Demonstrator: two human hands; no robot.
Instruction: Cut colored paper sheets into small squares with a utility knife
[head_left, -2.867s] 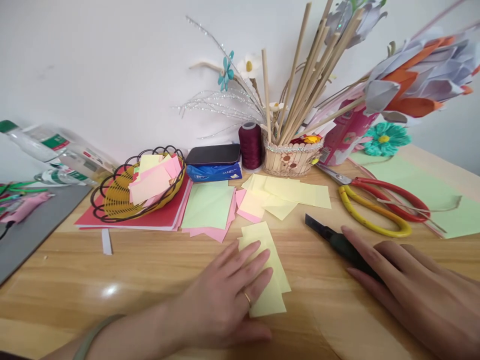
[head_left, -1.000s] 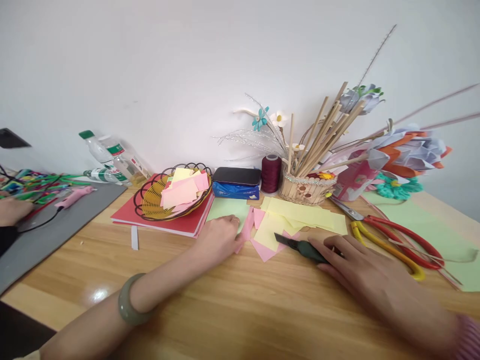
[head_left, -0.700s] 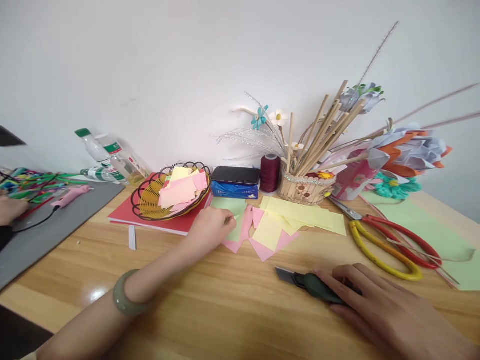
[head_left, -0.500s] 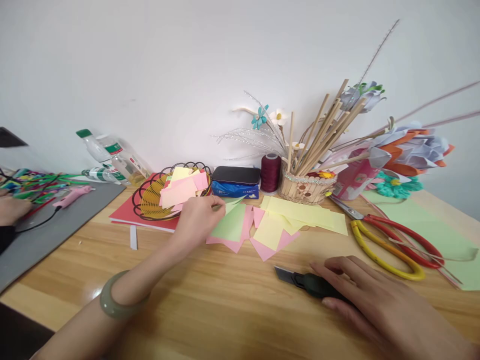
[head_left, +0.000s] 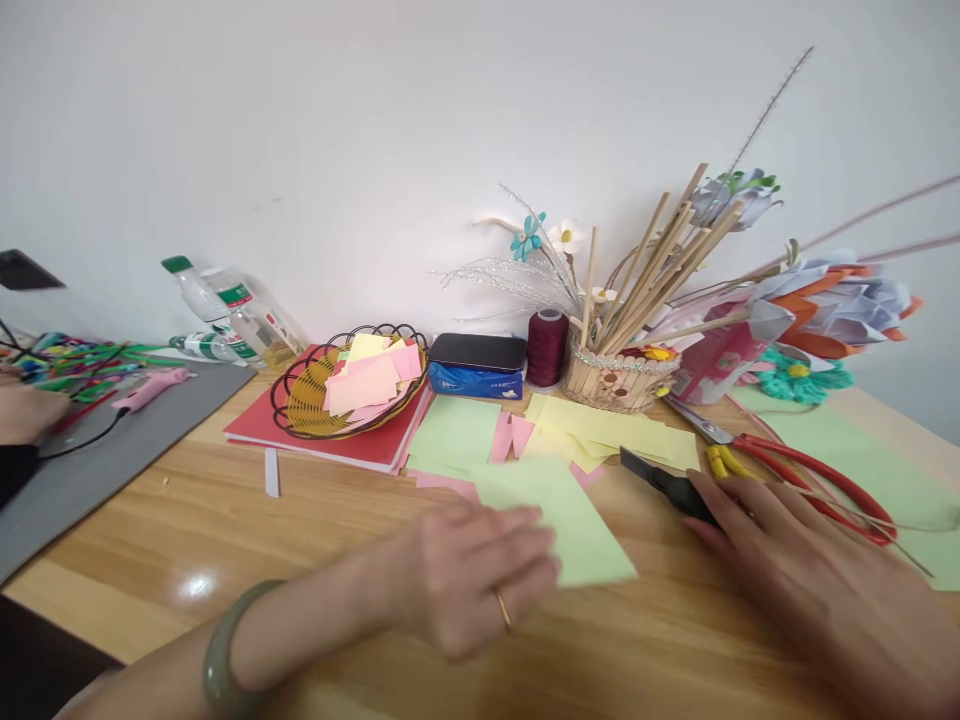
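My left hand, with a ring and a green bangle on the wrist, is closed on a light green sheet of paper over the front of the table; its thumb is hidden. In my right hand is a black utility knife, its blade pointing left and lying near the yellow paper strips. The red-and-yellow-handled scissors are partly covered by this hand. Behind my left hand lie another green sheet and pieces of pink paper.
A wicker basket of paper pieces sits on a red notebook. Behind stand a blue tissue pack, a maroon thread spool and a wooden pot of sticks. At far left, another person's hand is near a pink tool.
My left hand has moved from the paper pile toward me and right, bringing a green sheet with it. My right hand has shifted the knife up and right, partly over the scissors.
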